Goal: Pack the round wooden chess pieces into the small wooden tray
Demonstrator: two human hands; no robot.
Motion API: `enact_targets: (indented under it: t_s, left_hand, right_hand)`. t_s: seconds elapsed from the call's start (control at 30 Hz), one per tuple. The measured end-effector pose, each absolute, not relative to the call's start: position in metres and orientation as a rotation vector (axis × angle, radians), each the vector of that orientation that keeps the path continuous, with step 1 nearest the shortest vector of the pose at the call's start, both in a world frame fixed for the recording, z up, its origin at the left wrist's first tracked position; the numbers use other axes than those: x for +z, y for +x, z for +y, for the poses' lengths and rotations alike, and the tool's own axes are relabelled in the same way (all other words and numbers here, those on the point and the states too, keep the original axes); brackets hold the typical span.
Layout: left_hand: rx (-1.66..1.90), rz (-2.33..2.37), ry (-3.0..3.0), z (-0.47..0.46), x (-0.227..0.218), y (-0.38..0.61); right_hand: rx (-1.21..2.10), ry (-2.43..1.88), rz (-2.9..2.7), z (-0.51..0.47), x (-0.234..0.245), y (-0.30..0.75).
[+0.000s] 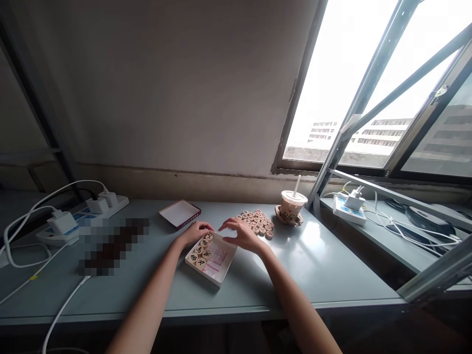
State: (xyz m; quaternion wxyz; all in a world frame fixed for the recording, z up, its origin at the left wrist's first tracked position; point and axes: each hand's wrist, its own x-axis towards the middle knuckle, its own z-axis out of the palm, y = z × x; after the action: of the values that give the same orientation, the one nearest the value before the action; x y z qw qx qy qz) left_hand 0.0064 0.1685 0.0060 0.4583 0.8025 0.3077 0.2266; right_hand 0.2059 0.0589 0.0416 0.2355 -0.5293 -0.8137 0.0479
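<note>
Shallow white box with round wooden pieces, part filled, two hands in attendance

Box [204, 280]: one, set on the tabletop [313, 275] directly before the person, open side up; placed, it seems, for both hands to reach it equally. Pink lines mark its floor.

Pieces inside [199, 250]: several, inscribed faces up, packed flat along the left wall, perhaps so that none overlap and the rest of the floor stays free.

Left hand [195, 234]: at the box's far left edge, fingers curled over; likely a steadying hold, though whether it pinches a piece cannot be told.

Right hand [241, 234]: above the far right corner, grip released, thumb and fingers parted, nothing visible between them.

Loose pieces [262, 230]: a flat cluster beyond the right hand, handy to it.

Lid [180, 214]: hollow side up, behind and left, apart from the box.

Drink cup [292, 204]: beyond the cluster, presumably kept aside against spills.
</note>
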Motion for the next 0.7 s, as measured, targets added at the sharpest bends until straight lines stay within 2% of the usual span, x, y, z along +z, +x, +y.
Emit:
enact_targets:
  t_s: [0.1, 0.27, 0.43, 0.7]
  left_hand:
    - [0.583, 0.76, 1.996, 0.168, 0.007, 0.007]
    - [0.564, 0.774, 1.99, 0.168, 0.008, 0.007]
    - [0.574, 0.777, 1.952, 0.169, 0.006, 0.007]
    - [0.514, 0.795, 1.886, 0.166, 0.008, 0.005]
  right_hand:
    - [0.42, -1.231, -2.479, 0.05, 0.046, 0.183]
    - [0.42, -1.245, -2.442, 0.047, 0.038, 0.157]
    - [0.564, -1.212, -2.262, 0.055, 0.042, 0.179]
    - [0.018, -1.694, -2.098, 0.065, 0.034, 0.232]
